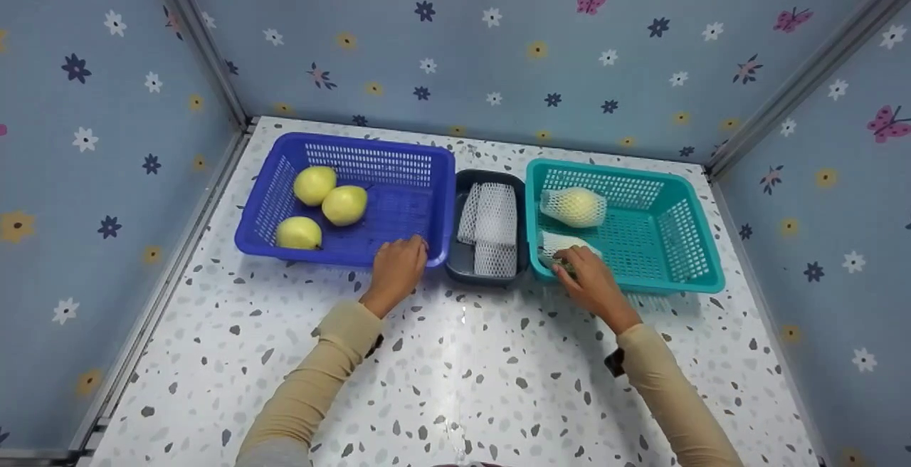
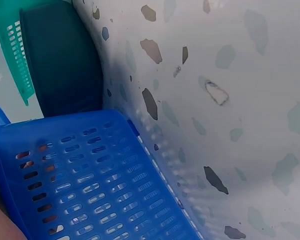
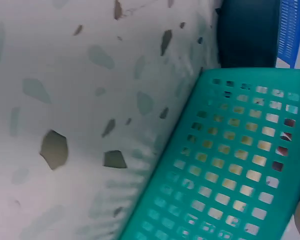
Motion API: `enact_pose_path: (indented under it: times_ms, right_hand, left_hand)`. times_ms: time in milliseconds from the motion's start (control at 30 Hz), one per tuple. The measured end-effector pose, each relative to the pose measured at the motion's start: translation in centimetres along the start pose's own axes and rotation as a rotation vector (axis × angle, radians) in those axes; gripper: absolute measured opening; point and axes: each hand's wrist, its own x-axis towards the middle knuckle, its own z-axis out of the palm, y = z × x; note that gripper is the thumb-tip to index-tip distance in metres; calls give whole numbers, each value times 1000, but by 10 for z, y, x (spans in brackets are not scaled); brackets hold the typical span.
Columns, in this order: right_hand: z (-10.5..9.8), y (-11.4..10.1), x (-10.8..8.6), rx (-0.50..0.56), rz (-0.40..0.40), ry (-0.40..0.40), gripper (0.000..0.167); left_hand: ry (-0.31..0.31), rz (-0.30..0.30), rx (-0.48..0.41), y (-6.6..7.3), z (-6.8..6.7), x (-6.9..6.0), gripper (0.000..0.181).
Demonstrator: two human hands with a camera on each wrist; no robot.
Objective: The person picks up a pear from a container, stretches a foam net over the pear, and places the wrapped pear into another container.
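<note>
My left hand is at the front right corner of the blue basket, fingers bent over the rim, with no fruit visible in it. Three bare yellow-green pears lie in the left half of that basket. Over the front left corner of the teal basket, my right hand holds a pear in a white foam net, partly hidden by the fingers. Behind it lies another netted pear. Only slivers of the hands show in the wrist views.
Between the baskets stands a small dark grey bin with several white foam nets inside. All three containers rest on a white speckled table. Flower-patterned panels enclose the back and sides.
</note>
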Motion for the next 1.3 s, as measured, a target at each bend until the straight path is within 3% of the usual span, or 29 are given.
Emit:
enact_pose_path:
  times_ms: [200,367,567,667,833,967,1167,1300]
  right_hand:
    - [9,1,-6,-105,-63,85,15]
    - [16,3,-7,-170,-92,146,14]
    - [20,6,-8,-191,-118,212,14]
    - [20,7,-7,-196,-122,225,15]
    - [20,5,-6,-191,-106,225,16]
    - [20,4,-7,-176,-111,238,18]
    - [21,4,-6,-181,-131,257,19]
    - [21,5,-6,-172,-123,258,21]
  left_hand:
    - [6,7,10,1,1,1,21]
    - [-39,-8,1,2,-2,1,21]
    - [-129,-34,-98,1,-12,3,21]
    - [-133,-50,-131,-5,-20,4,19]
    - [-96,-55,-101,-33,-45,3,12]
    - [-130,-74,-62,-64,-78,4,18]
    - [-311,-178,12,-115,-121,7,31]
    - [-488,-234,-39,-143,-131,10,49]
